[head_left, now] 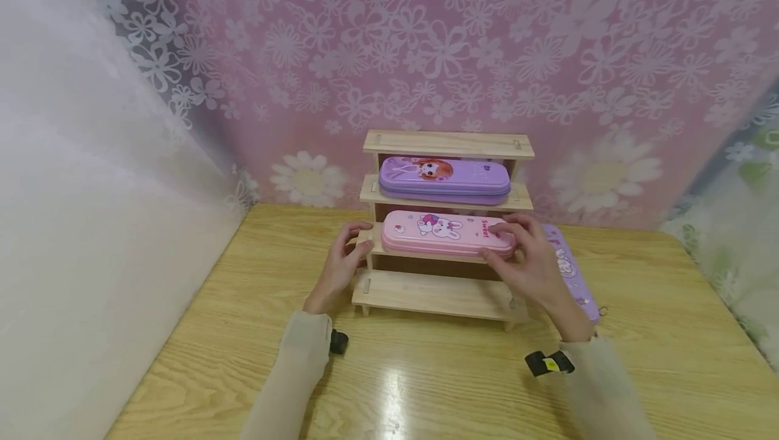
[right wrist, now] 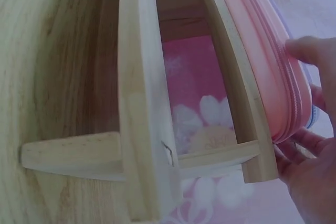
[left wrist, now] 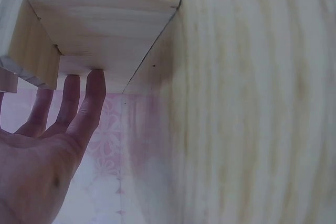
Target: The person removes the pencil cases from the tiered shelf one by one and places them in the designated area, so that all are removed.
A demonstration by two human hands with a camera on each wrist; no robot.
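Observation:
A pink pencil case [head_left: 414, 232] with a bunny picture and the word "Sweet" lies on a middle tier of a stepped wooden shelf [head_left: 426, 291]. My right hand [head_left: 535, 264] grips its right end, thumb on the zipped front side and a finger on the lid. In the right wrist view the pink case [right wrist: 262, 61] shows its zip above the tier edge. At the shelf's left end, my left hand [head_left: 343, 261] holds the wood at the same tier. Its fingertips touch the side from below in the left wrist view.
One tier higher sits a purple pencil case [head_left: 468, 173] with a doll picture. Another purple case [head_left: 572, 271] lies on the wood-grain table [head_left: 243, 352], right of the shelf and partly behind my right hand. A pink flowered backdrop [head_left: 426, 41] stands behind.

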